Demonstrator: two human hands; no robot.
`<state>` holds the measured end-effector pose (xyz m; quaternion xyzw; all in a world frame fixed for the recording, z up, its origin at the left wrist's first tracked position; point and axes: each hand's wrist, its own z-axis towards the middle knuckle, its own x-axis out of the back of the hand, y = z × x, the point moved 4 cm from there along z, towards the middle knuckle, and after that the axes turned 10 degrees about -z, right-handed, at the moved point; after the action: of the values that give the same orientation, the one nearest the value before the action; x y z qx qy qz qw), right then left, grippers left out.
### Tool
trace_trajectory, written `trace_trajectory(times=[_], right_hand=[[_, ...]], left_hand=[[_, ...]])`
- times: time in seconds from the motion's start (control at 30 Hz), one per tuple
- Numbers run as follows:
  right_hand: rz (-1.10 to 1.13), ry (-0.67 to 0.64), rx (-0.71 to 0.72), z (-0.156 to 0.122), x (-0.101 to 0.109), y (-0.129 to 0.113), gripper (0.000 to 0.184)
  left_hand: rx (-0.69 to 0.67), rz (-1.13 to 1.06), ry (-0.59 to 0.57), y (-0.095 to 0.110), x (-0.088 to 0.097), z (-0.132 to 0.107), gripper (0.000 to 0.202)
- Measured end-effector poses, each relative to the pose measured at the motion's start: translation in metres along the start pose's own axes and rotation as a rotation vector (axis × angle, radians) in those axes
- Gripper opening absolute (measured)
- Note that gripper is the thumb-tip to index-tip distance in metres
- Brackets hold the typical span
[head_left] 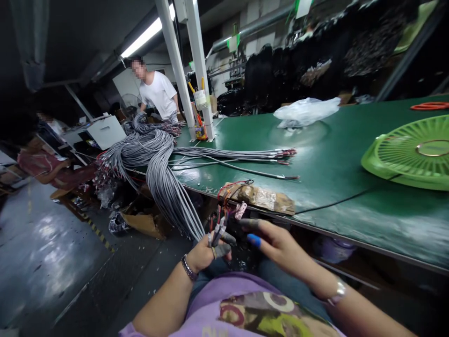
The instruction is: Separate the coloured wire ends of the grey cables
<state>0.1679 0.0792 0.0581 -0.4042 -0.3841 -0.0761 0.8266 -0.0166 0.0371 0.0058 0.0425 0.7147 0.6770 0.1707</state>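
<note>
Green table edge (347,232) lies just beyond the left hand (206,253) gripping grey cables (175,199) (right hand (282,244) unclosed, apart).

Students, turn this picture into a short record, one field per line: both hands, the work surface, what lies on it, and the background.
Left hand: closed around grey cables, near their wire ends
Right hand: open beside the wire ends, blue fingertip cover on one digit
Surface: green table
Near edge: taped brown block
Farther back: crumpled plastic bag
Right side: round green fan grille
Background: person in white shirt
</note>
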Motion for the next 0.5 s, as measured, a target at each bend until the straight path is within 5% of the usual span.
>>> trace_trajectory(times=[0.17,0.5], right_hand=[[0.309,-0.101,0.09,0.006,-0.046,-0.025,0.033],[0.298,-0.153,0.217,0.001,-0.051,-0.036,0.038]], left_hand=[[-0.023,0.163,-0.057,0.0,-0.01,-0.002,0.035],[-0.041,0.227,-0.03,0.002,-0.011,-0.011,0.043]])
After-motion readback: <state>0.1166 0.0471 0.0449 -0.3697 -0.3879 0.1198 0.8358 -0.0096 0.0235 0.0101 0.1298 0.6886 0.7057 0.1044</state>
